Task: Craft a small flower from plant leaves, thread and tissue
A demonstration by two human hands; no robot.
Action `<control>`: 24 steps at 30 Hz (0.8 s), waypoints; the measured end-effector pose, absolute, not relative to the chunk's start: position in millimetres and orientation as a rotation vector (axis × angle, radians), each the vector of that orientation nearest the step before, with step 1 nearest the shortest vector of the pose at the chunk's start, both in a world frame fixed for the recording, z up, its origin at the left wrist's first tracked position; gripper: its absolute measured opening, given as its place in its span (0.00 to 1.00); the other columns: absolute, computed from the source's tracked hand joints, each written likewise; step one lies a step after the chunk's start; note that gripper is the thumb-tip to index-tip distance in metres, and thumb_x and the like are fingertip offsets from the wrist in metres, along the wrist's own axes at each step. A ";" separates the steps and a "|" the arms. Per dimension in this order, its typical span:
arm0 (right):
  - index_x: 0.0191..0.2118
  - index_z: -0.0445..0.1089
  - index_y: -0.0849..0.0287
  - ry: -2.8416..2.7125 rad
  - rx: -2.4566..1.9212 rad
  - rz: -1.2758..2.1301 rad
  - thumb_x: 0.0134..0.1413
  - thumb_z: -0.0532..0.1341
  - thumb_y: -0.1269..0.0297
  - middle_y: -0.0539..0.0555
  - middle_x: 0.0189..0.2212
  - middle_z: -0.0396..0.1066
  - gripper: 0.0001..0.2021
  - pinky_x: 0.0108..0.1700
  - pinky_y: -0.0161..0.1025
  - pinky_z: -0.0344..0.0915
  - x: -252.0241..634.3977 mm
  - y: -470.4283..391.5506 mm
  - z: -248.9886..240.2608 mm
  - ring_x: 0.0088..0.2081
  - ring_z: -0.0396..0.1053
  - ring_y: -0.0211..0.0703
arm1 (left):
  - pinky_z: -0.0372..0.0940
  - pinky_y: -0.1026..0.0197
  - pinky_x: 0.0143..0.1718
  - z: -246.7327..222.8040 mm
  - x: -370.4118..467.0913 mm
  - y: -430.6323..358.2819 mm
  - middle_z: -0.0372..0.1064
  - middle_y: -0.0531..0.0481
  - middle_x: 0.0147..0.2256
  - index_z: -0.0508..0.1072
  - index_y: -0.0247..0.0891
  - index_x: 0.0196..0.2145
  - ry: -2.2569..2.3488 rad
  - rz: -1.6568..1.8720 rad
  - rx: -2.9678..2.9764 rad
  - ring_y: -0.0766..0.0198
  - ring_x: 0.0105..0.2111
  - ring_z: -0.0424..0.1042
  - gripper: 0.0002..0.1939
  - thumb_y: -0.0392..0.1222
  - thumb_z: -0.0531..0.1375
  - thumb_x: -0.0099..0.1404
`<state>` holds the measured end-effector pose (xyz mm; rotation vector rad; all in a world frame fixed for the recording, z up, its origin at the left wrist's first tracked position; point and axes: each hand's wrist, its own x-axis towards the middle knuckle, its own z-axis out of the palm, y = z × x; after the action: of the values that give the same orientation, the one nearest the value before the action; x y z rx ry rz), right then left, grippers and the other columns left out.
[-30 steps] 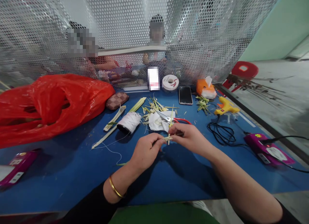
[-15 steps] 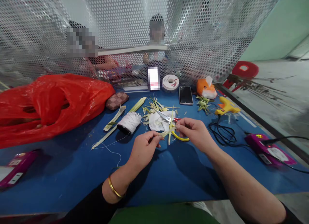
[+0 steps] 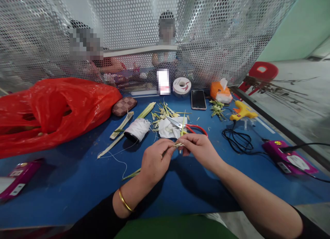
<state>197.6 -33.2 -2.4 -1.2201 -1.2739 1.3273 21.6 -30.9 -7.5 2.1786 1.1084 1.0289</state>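
Close together over the blue table, both hands pinch one thin, pale plant strip (image 3: 178, 145). My left hand (image 3: 156, 160), with a gold bangle at its wrist, has its end between thumb and fingers. Fingertips of my right hand (image 3: 200, 150) grip the other end, and much of the strip is hidden by fingers. Just beyond lie red-handled scissors (image 3: 202, 127) on a crumpled white tissue (image 3: 165, 131). A yellow-green stalk (image 3: 184, 124) crosses the blades. Left of these, a spool of white thread (image 3: 138, 128) rests on its side, its loose end trailing toward my left wrist.
Plant scraps (image 3: 166, 112) lie behind the tissue. A red plastic bag (image 3: 59, 112) and checkered pouch (image 3: 124, 106) occupy the left. Toward the right are a phone (image 3: 198, 100), tissue pack (image 3: 221, 91), yellow glue gun (image 3: 243, 110) and corded purple power box (image 3: 288, 158). Perforated sheeting stands behind.
My right hand has moved left and slightly nearer, closing the gap to my left hand. The strip between them shows less, and the scissors' red handles are now uncovered.
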 end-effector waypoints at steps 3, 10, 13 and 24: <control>0.28 0.73 0.60 -1.259 -1.171 1.358 0.53 0.61 0.45 0.50 0.22 0.70 0.20 0.25 0.34 0.65 198.3 -33.6 -2.3 0.21 0.67 0.34 | 0.67 0.62 0.41 -6.7 21.8 -31.1 0.77 0.49 0.37 0.77 0.39 0.37 1.109 1.049 2.209 0.63 0.38 0.75 0.08 0.34 0.57 0.68; 0.33 0.73 0.59 -1.348 -1.144 1.298 0.45 0.70 0.56 0.47 0.24 0.71 0.13 0.28 0.34 0.65 196.6 -36.6 -2.1 0.24 0.66 0.34 | 0.68 0.63 0.41 -6.4 21.4 -31.5 0.77 0.47 0.38 0.77 0.36 0.37 1.108 1.118 2.271 0.63 0.39 0.76 0.09 0.33 0.56 0.67; 0.32 0.74 0.59 -1.434 -1.177 1.186 0.50 0.67 0.59 0.47 0.22 0.69 0.08 0.28 0.34 0.64 197.1 -37.3 -5.1 0.24 0.66 0.35 | 0.68 0.63 0.41 -9.0 21.2 -31.8 0.77 0.47 0.38 0.77 0.36 0.36 1.098 1.118 2.287 0.63 0.38 0.76 0.09 0.32 0.56 0.67; 0.32 0.75 0.59 -1.520 -1.204 1.051 0.56 0.63 0.59 0.49 0.22 0.71 0.09 0.27 0.34 0.62 198.1 -41.0 -6.6 0.24 0.68 0.37 | 0.69 0.59 0.36 -3.5 23.0 -34.2 0.78 0.46 0.34 0.70 0.38 0.24 1.207 1.117 2.005 0.60 0.34 0.77 0.09 0.39 0.62 0.62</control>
<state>198.1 -41.0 -6.6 -1.2037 -1.5205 1.0510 23.0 -34.2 -3.5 2.0047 1.2066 1.1168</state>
